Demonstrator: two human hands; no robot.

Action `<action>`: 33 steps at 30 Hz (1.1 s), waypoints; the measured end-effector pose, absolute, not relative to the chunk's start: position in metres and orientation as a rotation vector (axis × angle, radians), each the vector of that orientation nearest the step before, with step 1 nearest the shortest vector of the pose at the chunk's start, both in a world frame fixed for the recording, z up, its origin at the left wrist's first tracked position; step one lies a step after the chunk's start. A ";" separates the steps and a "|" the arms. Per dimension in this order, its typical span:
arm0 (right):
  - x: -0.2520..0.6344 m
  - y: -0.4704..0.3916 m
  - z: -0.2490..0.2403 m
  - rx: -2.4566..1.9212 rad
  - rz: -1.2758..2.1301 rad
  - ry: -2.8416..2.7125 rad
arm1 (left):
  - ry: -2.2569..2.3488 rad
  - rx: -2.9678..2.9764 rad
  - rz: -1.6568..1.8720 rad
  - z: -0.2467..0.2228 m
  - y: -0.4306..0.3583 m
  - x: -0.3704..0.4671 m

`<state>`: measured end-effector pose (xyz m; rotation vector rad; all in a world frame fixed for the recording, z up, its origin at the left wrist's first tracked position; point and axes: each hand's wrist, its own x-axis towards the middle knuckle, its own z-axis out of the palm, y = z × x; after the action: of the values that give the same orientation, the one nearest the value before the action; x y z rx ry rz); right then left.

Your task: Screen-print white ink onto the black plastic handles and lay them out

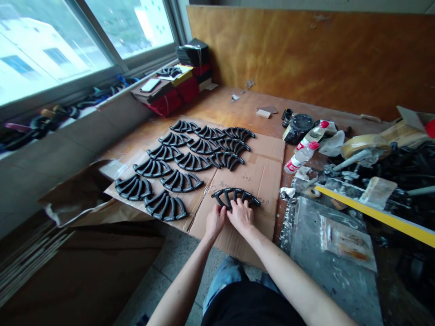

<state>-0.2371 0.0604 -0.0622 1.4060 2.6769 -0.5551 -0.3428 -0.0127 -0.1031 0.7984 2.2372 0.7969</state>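
A curved black ribbed part (234,194) lies on the flattened cardboard (265,176), near its front edge. My left hand (215,220) pinches the lower left of this part, thumb and finger together. Bent over its lower middle, the fingers of my right hand (241,215) hold the part from the near side. To the left, several similar black parts (181,181) lie in slanting rows on the same cardboard. Handwriting shows on the cardboard beside the held part.
Two plastic bottles (302,157) with red caps and a black container (299,127) stand at the right. A yellow-edged bar (377,215) and a grey board (326,253) lie nearer. Red and black bundles (176,97) sit at the back left, below the window.
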 end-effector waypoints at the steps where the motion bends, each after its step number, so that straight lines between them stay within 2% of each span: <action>1: -0.250 0.074 -0.063 1.454 -0.554 2.657 | 2.239 0.806 0.827 -0.105 0.003 -0.353; 5: -0.303 0.114 -0.067 1.593 -0.576 2.555 | 2.218 0.793 0.987 -0.112 0.043 -0.385; 11: -0.366 0.116 -0.064 1.489 -0.681 2.531 | 2.210 0.590 1.292 -0.130 0.026 -0.400; 15: -0.371 0.112 -0.059 1.396 -0.746 2.597 | 2.183 0.437 1.408 -0.133 0.020 -0.398; 18: -0.343 0.108 -0.052 1.274 -0.775 2.737 | 2.112 0.415 1.423 -0.126 0.022 -0.393; 22: -0.271 0.103 -0.042 1.126 -0.796 2.966 | 1.963 0.393 1.474 -0.128 0.024 -0.395; 25: -0.185 0.112 -0.032 1.201 -0.834 3.052 | 1.950 0.378 1.481 -0.141 0.025 -0.402; 28: -0.064 0.128 -0.013 1.740 -0.707 2.874 | 1.948 0.439 1.484 -0.146 0.020 -0.398; 30: 0.026 0.137 0.002 2.396 -0.413 2.321 | 1.937 0.495 1.495 -0.143 0.011 -0.383; 33: 0.153 0.139 0.013 2.616 -0.297 2.058 | 1.935 0.457 1.514 -0.131 -0.003 -0.342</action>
<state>0.1529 0.1389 0.0131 2.6163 2.0581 -0.2974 -0.3424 -0.0026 -0.1313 0.4568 1.9345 1.5140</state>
